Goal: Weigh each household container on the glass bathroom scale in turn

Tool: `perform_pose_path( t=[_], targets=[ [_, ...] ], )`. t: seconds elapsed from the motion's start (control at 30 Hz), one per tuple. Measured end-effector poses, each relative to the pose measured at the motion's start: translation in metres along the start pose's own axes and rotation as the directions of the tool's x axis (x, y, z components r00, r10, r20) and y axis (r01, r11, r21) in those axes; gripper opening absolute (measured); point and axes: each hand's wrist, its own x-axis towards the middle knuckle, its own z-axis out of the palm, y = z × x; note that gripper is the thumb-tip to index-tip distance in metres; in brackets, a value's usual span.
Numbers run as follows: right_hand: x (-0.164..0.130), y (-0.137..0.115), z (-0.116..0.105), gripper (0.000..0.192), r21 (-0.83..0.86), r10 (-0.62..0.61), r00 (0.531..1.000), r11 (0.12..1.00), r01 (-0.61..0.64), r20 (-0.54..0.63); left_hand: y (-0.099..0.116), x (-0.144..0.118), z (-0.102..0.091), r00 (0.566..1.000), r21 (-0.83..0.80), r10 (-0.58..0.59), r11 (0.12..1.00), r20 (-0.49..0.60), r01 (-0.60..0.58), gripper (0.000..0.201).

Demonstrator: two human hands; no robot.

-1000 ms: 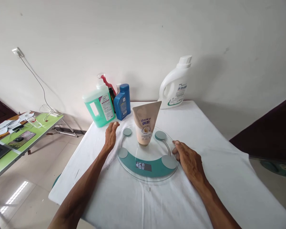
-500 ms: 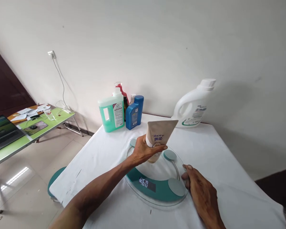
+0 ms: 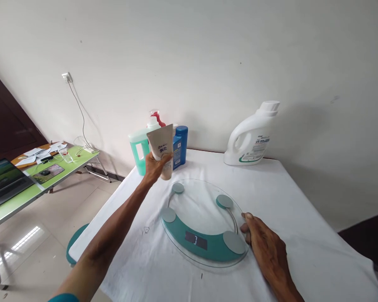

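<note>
My left hand (image 3: 153, 166) grips a beige tube (image 3: 163, 149) of shampoo, held cap-down in the air above the table's far left, in front of the bottles. A round glass scale (image 3: 204, 222) with a teal band and a small display lies on the white tablecloth (image 3: 296, 218) with nothing on it. My right hand (image 3: 264, 247) rests flat on the cloth, fingertips touching the scale's right rim.
A green jug (image 3: 138, 147), a red spray bottle (image 3: 156, 115) and a blue bottle (image 3: 180, 147) stand at the back left by the wall. A white detergent jug (image 3: 250, 136) stands at the back right. A green side table (image 3: 34, 184) with a laptop is at the left.
My left hand took hold of the tube, lifted it off the scale and carried it back and left toward the bottles. The scale's reading changed. My right hand stayed at the rim.
</note>
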Motion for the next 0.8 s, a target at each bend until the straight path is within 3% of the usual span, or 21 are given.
perform_pose_path(
  t=[0.13, 0.27, 0.4, 0.6, 0.8],
  targets=[
    [0.0, 0.0, 0.001, 0.071, -0.02, 0.006, 1.0, 1.0, -0.006, 0.009, -0.035, 0.02, -0.02, 0.983, 0.029, -0.028, 0.999, -0.18, 0.034, 0.038],
    [-0.002, -0.003, -0.001, 0.069, -0.018, 0.023, 1.0, 1.0, -0.023, 0.011, -0.067, 0.026, -0.022, 0.979, 0.05, -0.047, 0.997, -0.197, 0.058, 0.036],
    [-0.003, -0.006, -0.002, 0.069, -0.016, 0.037, 0.999, 0.999, -0.037, 0.0, -0.084, 0.033, -0.015, 0.969, 0.078, -0.062, 0.994, -0.239, 0.083, 0.034],
    [-0.002, -0.007, -0.001, 0.067, -0.01, 0.07, 0.997, 0.997, -0.07, 0.021, -0.085, 0.034, -0.008, 0.962, 0.214, -0.033, 0.972, -0.271, 0.093, 0.035],
    [-0.005, -0.007, -0.001, 0.067, 0.028, 0.056, 0.998, 0.998, -0.057, 0.026, -0.061, 0.028, -0.013, 0.965, 0.353, 0.017, 0.932, -0.263, 0.079, 0.037]
  ],
)
